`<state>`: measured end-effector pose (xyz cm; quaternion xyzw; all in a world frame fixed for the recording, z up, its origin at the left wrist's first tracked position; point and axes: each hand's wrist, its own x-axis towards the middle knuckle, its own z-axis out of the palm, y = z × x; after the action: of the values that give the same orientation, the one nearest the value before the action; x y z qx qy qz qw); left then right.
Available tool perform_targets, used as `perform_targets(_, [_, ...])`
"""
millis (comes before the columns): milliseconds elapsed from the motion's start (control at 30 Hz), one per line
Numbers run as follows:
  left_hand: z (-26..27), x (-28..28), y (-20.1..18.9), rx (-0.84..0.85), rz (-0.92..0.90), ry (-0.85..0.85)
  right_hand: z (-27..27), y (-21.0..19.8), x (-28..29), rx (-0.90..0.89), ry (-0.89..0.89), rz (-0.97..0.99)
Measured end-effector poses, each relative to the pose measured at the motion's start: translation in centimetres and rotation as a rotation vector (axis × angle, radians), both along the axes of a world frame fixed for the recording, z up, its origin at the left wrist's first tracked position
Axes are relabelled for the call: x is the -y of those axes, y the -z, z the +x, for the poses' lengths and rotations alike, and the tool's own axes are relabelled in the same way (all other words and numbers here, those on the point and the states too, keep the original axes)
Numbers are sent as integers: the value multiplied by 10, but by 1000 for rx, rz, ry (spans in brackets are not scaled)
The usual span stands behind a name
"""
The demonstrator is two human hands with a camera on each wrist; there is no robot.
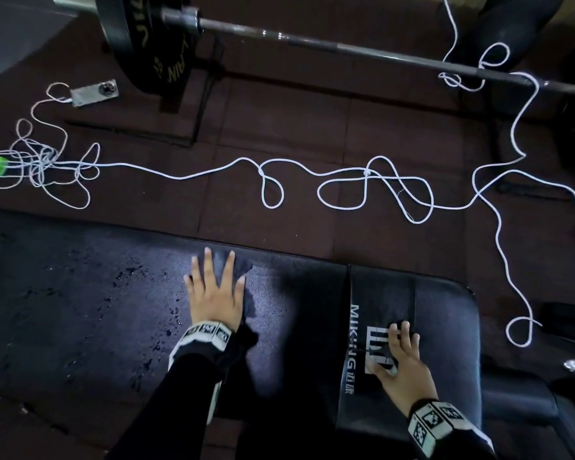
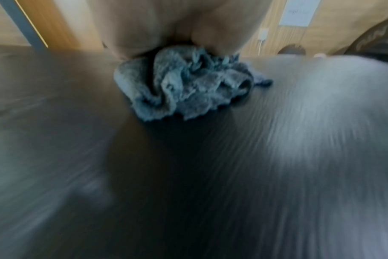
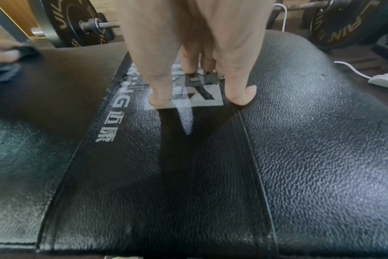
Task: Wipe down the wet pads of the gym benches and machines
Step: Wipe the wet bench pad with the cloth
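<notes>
Dark gym floor behind, bench (image 1: 296, 293) in front. Mid-wipe: left hand (image 1: 214, 290) flat, fingers spread, pressing grey cloth (image 2: 184, 87) onto pad; right hand (image 1: 402, 360) braced on fingertips, holding nothing. Next, likely: sweeping left across remaining droplets (image 1: 127, 273).

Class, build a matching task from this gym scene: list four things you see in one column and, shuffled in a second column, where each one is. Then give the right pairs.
Things:
1. cloth
2. right hand
3. white cord
4. weight plate

Places:
A. winding across the floor beyond the bench
B. on the end of the bar, at the far left
C. under the left hand, flat on the bench pad
D. fingertips on the printed logo

Pairs: 1-C, 2-D, 3-A, 4-B
</notes>
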<state>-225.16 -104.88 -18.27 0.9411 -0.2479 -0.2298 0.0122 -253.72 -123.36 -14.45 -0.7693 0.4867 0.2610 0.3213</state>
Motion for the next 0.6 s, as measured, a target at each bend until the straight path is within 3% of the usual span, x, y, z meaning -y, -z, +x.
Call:
perform_targets(167, [-17,60,3,-12,-38,201,-3,4,1,-5,-5,-1])
perform_targets(300, [-62,58,9,-23,-96,398,-4,2,0,1,-11,0])
perform_targets(433, [-85,13,8,-35,-124,421,-3,0,0,-1,-24,-6])
perform_targets(600, [-71,-45,4,0,-104,189,-3,0,0,6,3,10])
